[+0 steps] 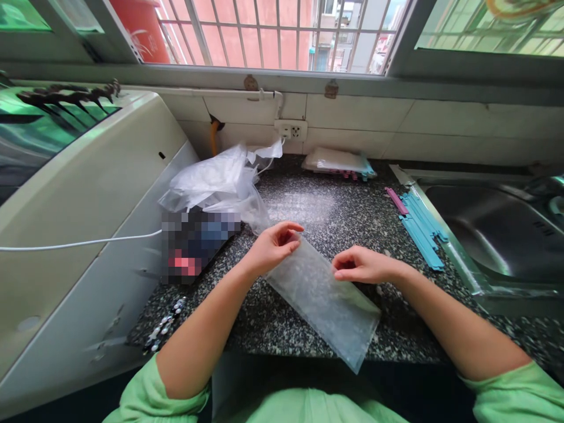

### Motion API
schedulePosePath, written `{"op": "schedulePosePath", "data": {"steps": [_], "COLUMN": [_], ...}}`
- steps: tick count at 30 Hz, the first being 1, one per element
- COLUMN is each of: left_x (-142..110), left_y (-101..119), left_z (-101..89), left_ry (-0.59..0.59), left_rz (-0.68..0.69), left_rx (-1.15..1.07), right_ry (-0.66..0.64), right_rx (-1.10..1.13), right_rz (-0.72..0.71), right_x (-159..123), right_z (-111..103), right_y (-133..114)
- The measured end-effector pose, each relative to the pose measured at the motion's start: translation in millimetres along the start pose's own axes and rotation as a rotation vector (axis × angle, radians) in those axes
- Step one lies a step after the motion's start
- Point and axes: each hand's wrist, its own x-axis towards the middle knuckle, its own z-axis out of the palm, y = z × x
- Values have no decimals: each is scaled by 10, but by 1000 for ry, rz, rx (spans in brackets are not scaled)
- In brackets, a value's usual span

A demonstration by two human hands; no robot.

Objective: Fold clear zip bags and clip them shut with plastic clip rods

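A clear flat plastic bag (326,302) lies slantwise over the front of the speckled counter, its lower corner reaching past the edge. My left hand (277,244) is closed in a pinch on the bag's far end. Along the bag's right side, my right hand (363,264) has thumb and forefinger brought together at the edge, closed on the plastic. Nothing shows inside the bag. Blue plastic strips (420,232) and a pink strip (396,201) lie to the right of my right hand, beside the sink.
Crumpled white plastic bags (215,179) lie at the back left, near a blurred-out device (200,244) with a white cable. A filled clear packet (339,161) rests by the wall. The steel sink (476,288) is at right, a pale appliance (110,176) at left.
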Motion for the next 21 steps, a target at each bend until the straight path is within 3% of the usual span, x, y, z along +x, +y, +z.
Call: {"op": "schedulePosePath", "data": {"steps": [3,9,14,21], "left_x": [-21,-48,-51,-29], "left_y": [-1,-15,-30,53], "left_z": [36,122,135,-49], "left_ry": [-37,-73,-104,-193], "left_rz": [-18,-3,-2,-128], "left_rx": [-13,-35,-12,195], "right_ry": [178,87,254,416], "right_rx": [22,12,88,90], "right_rz": [-11,12,-21,-51], "right_x": [28,26,70,17], "right_z": [103,145,212,105], "right_y": [-92,-163,-199,-134]}}
